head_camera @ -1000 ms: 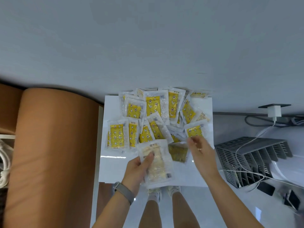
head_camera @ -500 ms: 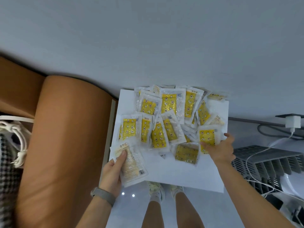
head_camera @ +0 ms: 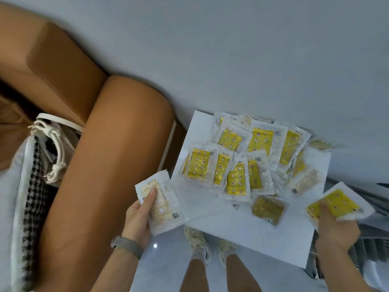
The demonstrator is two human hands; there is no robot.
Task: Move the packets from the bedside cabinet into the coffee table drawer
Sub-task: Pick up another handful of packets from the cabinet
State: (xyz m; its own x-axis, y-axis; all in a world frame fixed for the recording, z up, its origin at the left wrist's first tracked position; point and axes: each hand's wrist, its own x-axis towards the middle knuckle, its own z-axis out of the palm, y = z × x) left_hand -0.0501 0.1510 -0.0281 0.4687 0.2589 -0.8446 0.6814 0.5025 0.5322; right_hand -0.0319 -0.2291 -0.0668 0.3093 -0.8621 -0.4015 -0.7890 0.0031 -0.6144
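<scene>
The small clear plastic packets with yellow foil-like inserts [head_camera: 235, 163] look glossy and crinkled on the smooth white cabinet top [head_camera: 242, 226]; left of that top, the tan leather-like sofa arm [head_camera: 101, 175] is matt and smooth, beside a woven houndstooth cloth bag [head_camera: 33, 199]

The person's arms are bare, with no sleeves in view. The left hand [head_camera: 137, 216] has a grey woven band [head_camera: 127, 247] round its wrist, and the right hand [head_camera: 334, 226] wears nothing that shows. Below, 2 bare legs end in pale grey socks [head_camera: 197, 255] and cream lace-up trainers [head_camera: 196, 239].
</scene>
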